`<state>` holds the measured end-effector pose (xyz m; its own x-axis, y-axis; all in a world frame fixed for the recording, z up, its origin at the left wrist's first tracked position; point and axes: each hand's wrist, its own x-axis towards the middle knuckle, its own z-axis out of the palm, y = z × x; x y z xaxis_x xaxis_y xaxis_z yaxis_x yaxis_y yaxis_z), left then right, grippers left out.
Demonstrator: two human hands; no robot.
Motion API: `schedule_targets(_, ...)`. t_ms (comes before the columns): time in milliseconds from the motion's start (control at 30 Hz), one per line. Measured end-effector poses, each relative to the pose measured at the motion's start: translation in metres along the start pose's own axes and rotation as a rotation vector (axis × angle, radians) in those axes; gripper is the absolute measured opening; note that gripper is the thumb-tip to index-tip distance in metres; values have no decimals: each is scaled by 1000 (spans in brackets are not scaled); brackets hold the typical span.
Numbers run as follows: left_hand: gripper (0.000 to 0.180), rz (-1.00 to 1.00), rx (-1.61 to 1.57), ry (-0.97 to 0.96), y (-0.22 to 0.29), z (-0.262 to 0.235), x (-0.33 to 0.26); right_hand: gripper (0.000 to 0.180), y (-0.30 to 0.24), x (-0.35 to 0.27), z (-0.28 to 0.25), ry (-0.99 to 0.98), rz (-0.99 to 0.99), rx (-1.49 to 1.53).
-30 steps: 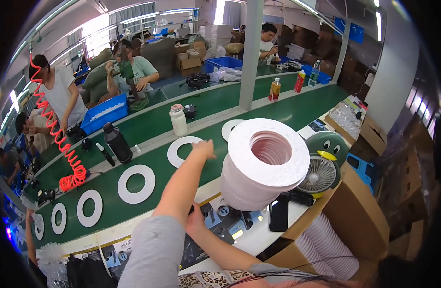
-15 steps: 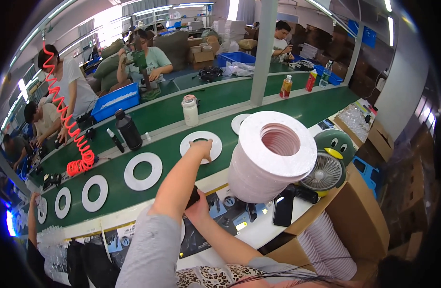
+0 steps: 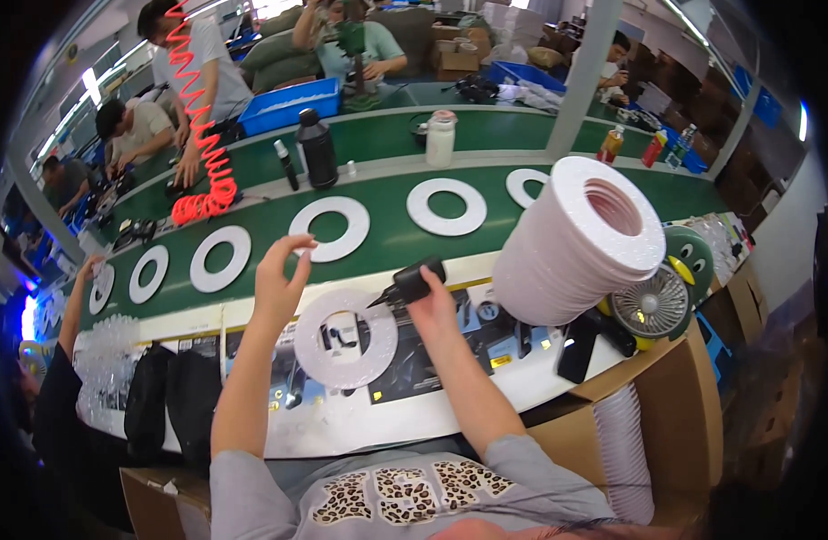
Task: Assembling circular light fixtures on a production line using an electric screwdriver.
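Your right hand, fingers partly hidden, grips the black bottle, its nozzle over the near white ring on the bench. Your left hand is parted, fingertips overlapping a farther ring; contact cannot be told.

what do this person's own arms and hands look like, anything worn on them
The left hand and right hand are both ungloved, with no watch or bracelet that I can make out. The left sleeve and right sleeve are short and plain grey, leaving the forearms uncovered.
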<state>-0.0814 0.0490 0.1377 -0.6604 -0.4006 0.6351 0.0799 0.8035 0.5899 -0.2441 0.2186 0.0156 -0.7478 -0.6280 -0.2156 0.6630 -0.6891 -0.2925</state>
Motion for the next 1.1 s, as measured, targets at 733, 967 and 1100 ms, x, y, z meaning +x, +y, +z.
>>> schedule_targets(733, 59, 115, 55, -521, -24, 1, -137, 27, 11, -67, 53, -390, -633, -1204)
schedule_targets(967, 52, 15, 18, -480, -31, 0, -136, 33, 21, -68, 49, -433, -611, -1333)
schedule_targets(1100, 48, 29, 24, -458, -32, 1, -137, 31, 25, -64, 44, -436, -571, -1310)
